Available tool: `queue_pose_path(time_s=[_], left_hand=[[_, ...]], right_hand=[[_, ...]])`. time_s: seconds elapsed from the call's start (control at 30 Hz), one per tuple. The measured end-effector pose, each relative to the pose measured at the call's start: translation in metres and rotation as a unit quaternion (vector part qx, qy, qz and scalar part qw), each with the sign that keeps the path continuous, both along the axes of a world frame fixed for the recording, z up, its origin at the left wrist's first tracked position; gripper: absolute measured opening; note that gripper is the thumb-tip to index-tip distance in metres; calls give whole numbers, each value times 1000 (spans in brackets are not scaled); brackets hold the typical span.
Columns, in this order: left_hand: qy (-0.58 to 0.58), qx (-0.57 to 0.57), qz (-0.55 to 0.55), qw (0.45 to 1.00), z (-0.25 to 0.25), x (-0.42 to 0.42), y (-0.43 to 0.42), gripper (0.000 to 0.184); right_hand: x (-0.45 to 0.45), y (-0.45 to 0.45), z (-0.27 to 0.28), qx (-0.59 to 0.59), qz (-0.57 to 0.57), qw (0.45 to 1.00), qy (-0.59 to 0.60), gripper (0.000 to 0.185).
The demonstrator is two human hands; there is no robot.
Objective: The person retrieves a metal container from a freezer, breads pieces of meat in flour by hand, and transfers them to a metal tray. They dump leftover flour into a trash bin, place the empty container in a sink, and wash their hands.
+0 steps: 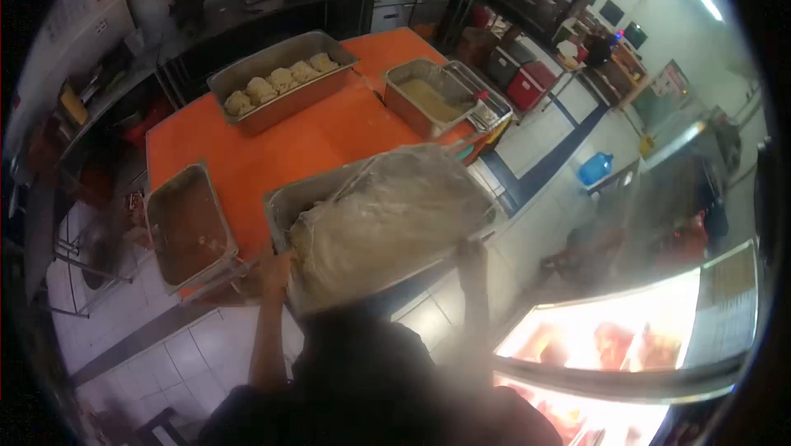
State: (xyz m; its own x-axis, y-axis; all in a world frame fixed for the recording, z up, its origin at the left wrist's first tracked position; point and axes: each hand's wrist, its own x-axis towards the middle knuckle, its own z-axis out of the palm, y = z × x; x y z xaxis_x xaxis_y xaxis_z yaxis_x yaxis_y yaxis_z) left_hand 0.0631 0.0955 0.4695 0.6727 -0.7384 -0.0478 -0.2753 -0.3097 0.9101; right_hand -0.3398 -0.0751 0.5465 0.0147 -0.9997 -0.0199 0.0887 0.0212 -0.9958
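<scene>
A large metal tray (pixel 280 213) sits at the near edge of the orange table, filled with a pale, dough-like mass (pixel 362 240) under clear plastic film (pixel 428 190). My left hand (pixel 276 269) is at the tray's near left corner, closed against its rim. At the near right side, my right hand (pixel 472 255) touches the tray's edge; blur hides its fingers.
On the orange table (pixel 313 137) are a long tray (pixel 284 105) with several dough balls, a smaller pan (pixel 428 100) of pale contents and a brownish pan (pixel 191 227) at the left edge. A lit display case (pixel 610 330) stands near right; a blue jug (pixel 595 168) is on the floor.
</scene>
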Motion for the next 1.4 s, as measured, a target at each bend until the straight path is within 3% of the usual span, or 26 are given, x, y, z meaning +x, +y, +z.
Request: queue_pose_path(time_s=[0.03,0.07,0.13,0.33,0.37,0.4,0.47,0.53,0.67,0.7,0.77,0.8,0.83,0.87,0.93,0.97,1.0,1.03,1.07,1.1,1.13,1.2,1.27,1.33,1.4], left_hand=[[-62,5,6,998,-7,-3,-4,55],[-125,11,15,992,-14,-6,-8,55],[117,-34,102,987,12,-14,-22,53],[-10,26,167,986,-33,17,-51,50],[-4,35,166,986,-55,27,-44,50],[56,-58,161,984,-86,44,-37,47],[117,-138,162,970,-79,46,-45,44],[-164,57,209,963,-1,32,-96,39],[-46,30,175,983,-7,66,-123,34],[-99,47,175,978,0,68,-130,32],[-149,75,177,970,15,58,-135,29],[-176,181,206,945,23,54,-141,30],[-201,286,233,908,38,49,-152,32],[-201,293,235,905,51,38,-164,32],[-405,231,323,824,92,-1,-217,39],[-302,160,256,904,112,-15,-239,43],[-241,150,179,942,111,-25,-253,46],[-170,141,106,969,110,-35,-268,50],[-148,192,30,970,90,-44,-279,54],[-144,167,-33,975,79,-61,-292,56],[-138,141,-96,976,74,-81,-307,59],[-175,140,-187,956,75,-111,-335,64],[-185,169,-192,949,84,-129,-347,63],[-199,201,-192,940,77,-133,-349,62],[-213,203,-156,943,51,-131,-344,50]], right_hand=[[8,-20,-1,-4,13,1000,-28,38],[7,-44,-28,-62,55,995,55,38],[14,-85,-36,-121,97,978,137,37],[51,-130,-20,2,187,975,119,37],[54,-132,-18,115,185,970,104,37],[62,-136,-14,223,183,954,87,37],[79,-151,-6,239,187,950,79,37],[87,-179,-27,279,219,934,35,40],[74,-259,-91,346,278,893,-71,44],[70,-274,-94,355,280,889,-69,44],[61,-299,-94,224,199,943,-144,40],[57,-314,-88,227,204,941,-143,40],[57,-326,-70,168,223,960,-15,39],[62,-331,-58,220,178,959,-6,35],[65,-341,-35,273,133,953,0,32],[62,-347,-23,257,175,947,84,28],[58,-352,-18,241,217,931,168,25],[52,-361,-21,245,223,928,171,25],[45,-373,-24,178,276,910,255,23],[40,-379,-27,110,323,878,334,23],[40,-382,-23,116,329,875,336,23],[50,-392,2,-84,270,823,492,19],[60,-405,30,-94,283,828,475,20],[86,-409,58,-80,336,883,318,25],[127,-410,86,-61,368,886,274,26]])
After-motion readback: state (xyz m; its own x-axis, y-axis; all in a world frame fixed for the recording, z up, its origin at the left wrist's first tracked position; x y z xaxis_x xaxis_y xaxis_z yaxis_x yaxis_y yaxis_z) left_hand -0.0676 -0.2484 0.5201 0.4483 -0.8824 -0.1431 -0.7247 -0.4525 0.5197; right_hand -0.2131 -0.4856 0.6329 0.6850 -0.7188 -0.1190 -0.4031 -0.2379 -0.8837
